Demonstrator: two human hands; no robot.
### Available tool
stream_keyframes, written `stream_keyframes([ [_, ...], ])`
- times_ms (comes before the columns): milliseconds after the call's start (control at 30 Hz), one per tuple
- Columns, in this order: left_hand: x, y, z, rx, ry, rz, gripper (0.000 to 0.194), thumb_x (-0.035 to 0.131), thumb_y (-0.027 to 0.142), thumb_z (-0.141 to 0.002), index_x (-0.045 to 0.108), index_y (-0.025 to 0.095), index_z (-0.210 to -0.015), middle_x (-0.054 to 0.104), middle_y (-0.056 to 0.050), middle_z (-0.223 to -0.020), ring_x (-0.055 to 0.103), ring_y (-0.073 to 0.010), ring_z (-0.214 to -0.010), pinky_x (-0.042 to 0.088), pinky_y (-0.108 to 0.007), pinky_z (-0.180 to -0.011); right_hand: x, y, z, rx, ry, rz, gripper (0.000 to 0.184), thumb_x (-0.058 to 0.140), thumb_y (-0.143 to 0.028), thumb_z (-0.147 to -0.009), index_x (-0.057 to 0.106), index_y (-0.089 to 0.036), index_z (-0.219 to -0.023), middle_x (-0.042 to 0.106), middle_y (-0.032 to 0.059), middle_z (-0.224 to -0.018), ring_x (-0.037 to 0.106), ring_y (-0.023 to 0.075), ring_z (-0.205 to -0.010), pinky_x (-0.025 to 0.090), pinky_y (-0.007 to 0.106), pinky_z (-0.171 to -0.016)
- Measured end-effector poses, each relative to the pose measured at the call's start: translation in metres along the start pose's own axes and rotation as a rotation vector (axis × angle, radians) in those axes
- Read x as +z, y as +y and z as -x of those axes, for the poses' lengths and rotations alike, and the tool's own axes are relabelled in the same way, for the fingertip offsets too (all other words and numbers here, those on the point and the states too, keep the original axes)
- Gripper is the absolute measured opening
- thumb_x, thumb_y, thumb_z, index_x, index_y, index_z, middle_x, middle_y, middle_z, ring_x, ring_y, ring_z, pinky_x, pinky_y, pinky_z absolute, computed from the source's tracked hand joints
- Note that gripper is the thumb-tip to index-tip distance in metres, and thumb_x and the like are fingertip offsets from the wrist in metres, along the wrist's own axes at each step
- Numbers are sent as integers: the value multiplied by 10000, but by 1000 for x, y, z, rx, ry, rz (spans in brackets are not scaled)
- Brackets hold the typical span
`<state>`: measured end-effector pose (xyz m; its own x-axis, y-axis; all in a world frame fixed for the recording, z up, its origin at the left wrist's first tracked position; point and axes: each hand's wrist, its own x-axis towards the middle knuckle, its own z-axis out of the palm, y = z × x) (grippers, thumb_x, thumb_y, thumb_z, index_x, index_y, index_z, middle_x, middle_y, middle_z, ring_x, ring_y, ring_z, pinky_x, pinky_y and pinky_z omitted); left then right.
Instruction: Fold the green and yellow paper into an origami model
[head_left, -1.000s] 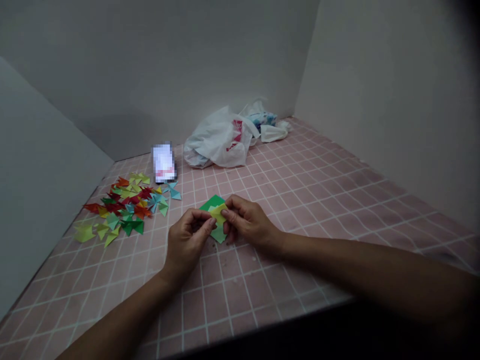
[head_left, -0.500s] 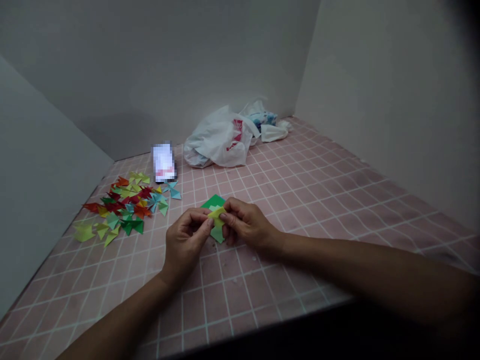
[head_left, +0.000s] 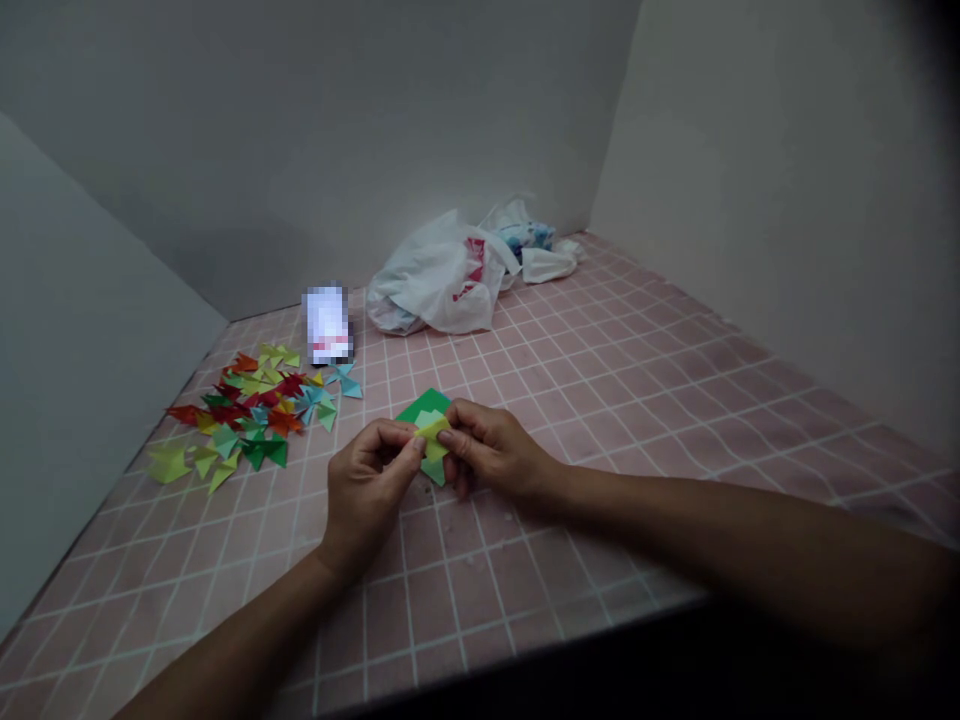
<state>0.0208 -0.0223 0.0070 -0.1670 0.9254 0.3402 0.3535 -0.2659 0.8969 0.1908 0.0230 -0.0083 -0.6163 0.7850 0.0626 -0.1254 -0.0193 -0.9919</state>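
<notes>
A small folded yellow paper (head_left: 433, 438) is pinched between my two hands, above the middle of the table. My left hand (head_left: 367, 485) grips its left side between thumb and forefinger. On its right side, the thumb and fingers of my right hand (head_left: 499, 450) close on it; some of those fingers are hidden behind the paper. Under and behind the yellow piece lie green paper squares (head_left: 420, 403), dark green with paler green on top, partly covered by my hands.
To the left spreads a pile of folded paper pieces (head_left: 255, 400) in several colours. A lit phone (head_left: 328, 325), its screen blurred, stands behind them. White plastic bags (head_left: 442, 280) rest by the back wall. Pink checked cloth (head_left: 637, 400) covers the table, with walls around.
My left hand has shifted slightly left and the yellow paper tilts a little differently between my fingers. Slightly more of the dark green paper shows. The rest is unchanged.
</notes>
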Motion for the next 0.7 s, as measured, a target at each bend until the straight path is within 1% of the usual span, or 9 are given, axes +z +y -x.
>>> stream_keyframes([
  [67, 0, -1, 0, 20, -10, -7, 99, 721, 206, -807, 674, 188, -722, 704, -8, -770, 643, -124, -689, 520, -230, -647, 0, 0, 0, 4, -5, -12, 171, 504, -264, -998, 483, -196, -842, 608, -41, -629, 564, 71, -436, 455, 174, -419],
  [167, -1, -2, 0, 77, -27, 3, 112, 710, 196, -828, 663, 187, -728, 727, -31, -875, 682, -147, -818, 540, -260, -754, 0, 0, 0, 10, -1, -31, 168, 508, -264, -998, 489, -194, -846, 608, -41, -632, 560, 69, -429, 455, 174, -412],
  [233, -1, -2, 0, 89, -33, 4, 116, 711, 191, -831, 659, 187, -726, 728, -34, -892, 685, -150, -838, 540, -264, -770, 0, 1, 0, 12, 0, -32, 170, 509, -264, -997, 488, -195, -843, 610, -41, -628, 560, 70, -426, 454, 176, -409],
  [400, 1, -2, -1, 24, -17, 31, 122, 720, 191, -802, 659, 188, -695, 704, -16, -800, 661, -134, -735, 529, -243, -685, -1, 2, 0, 5, -11, -16, 169, 504, -260, -997, 489, -195, -842, 611, -39, -627, 567, 72, -433, 458, 179, -417],
  [533, 1, -1, -1, -29, -11, 61, 116, 728, 204, -785, 667, 187, -688, 702, -18, -789, 660, -135, -733, 530, -242, -687, -1, 3, 0, 5, -12, -38, 178, 527, -294, -991, 499, -193, -847, 620, -34, -644, 577, 72, -452, 468, 181, -433],
  [700, 1, 2, 0, -44, -14, 76, 122, 732, 206, -772, 662, 188, -674, 699, -21, -783, 658, -142, -738, 533, -252, -690, 0, 4, 1, -2, -15, -67, 187, 537, -309, -980, 498, -193, -839, 626, -35, -646, 581, 74, -458, 470, 183, -440],
])
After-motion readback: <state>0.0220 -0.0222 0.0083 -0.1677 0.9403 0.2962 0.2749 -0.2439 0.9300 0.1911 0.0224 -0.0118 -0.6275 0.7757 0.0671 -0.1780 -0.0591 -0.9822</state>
